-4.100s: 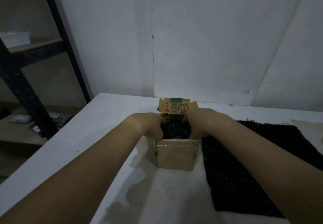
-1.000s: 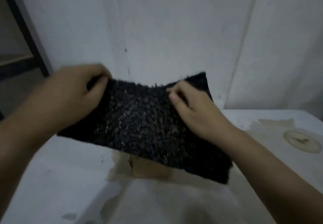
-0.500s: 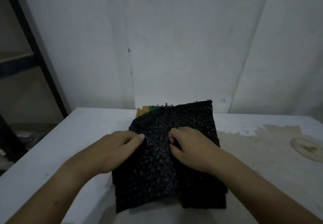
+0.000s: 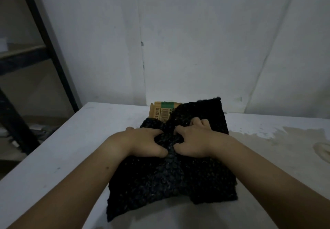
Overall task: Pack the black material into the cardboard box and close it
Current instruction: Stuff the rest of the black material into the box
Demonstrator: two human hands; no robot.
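Aloft a second ago, the black material (image 4: 171, 178) now drapes over the cardboard box (image 4: 161, 113). The left hand (image 4: 142, 143) and right hand (image 4: 194, 143) clutch its middle with curled fingers (image 4: 155, 132), likely stuffing it inside

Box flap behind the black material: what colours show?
Brown cardboard flap with a green band and printed barcode, in the head view.

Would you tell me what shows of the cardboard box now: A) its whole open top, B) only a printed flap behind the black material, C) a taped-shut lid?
B: only a printed flap of the cardboard box rises behind the black material, which covers the rest.
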